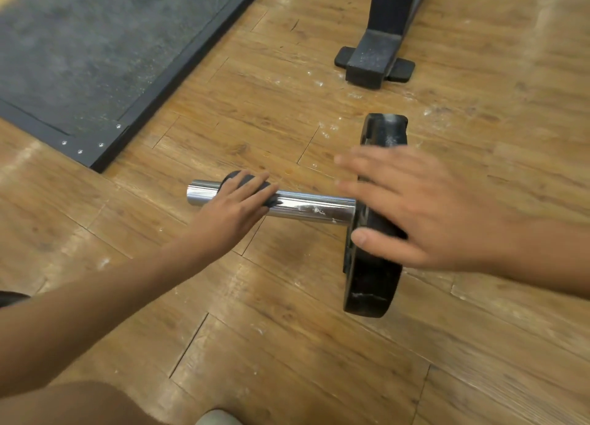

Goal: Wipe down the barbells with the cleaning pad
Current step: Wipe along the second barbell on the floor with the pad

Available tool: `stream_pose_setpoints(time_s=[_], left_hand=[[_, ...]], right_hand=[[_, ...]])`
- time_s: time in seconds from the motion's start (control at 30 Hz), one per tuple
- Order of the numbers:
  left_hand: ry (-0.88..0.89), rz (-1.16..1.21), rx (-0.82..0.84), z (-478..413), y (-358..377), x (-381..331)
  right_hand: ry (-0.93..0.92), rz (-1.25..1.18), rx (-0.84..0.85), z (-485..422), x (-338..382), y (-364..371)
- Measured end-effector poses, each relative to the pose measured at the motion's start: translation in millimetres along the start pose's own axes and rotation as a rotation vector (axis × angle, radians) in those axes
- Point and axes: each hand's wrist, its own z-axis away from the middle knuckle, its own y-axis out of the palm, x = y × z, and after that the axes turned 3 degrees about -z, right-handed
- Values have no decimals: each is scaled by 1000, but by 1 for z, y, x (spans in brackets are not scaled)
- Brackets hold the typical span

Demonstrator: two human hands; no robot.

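Observation:
A chrome barbell sleeve lies just above the wooden floor, with white chalk smears near its inner end. A black weight plate stands on edge at that end. My left hand presses a dark cleaning pad onto the sleeve near its free tip, fingers laid over the pad. My right hand is spread wide over the plate, blurred, with the thumb against the plate's near face.
A dark rubber platform with a black frame fills the upper left. A black rack foot stands on the floor beyond the plate. Chalk dust speckles the boards around it. My knee and shoe tip show at the bottom edge.

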Motion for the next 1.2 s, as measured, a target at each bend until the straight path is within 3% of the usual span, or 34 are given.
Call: stream_pose_setpoints(time_s=[0.13, 0.23, 0.43, 0.57, 0.73, 0.8, 0.9, 1.07, 1.2], left_hand=[[218, -103, 118, -17, -4, 11], [240, -101, 136, -28, -1, -6], [-10, 79, 62, -46, 10, -29], [-278, 127, 15, -56, 15, -54], [-156, 16, -128, -49, 33, -64], [-311, 93, -247, -50, 40, -64], [-690, 207, -387, -62, 46, -83], [-573, 171, -446, -62, 61, -103], [-805, 245, -527, -61, 59, -87]], right_hand=[[-78, -46, 61, -27, -30, -3], [-54, -119, 42, -32, -36, 2], [-40, -208, 38, -39, -55, 4], [-15, -245, 53, -49, -70, 1], [-12, -270, 145, -54, -84, -3], [-24, -279, 130, -54, -87, -1], [-35, -286, 135, -56, -85, -1], [-24, -266, 134, -51, -80, -3], [-32, -276, 87, -49, -75, -2]])
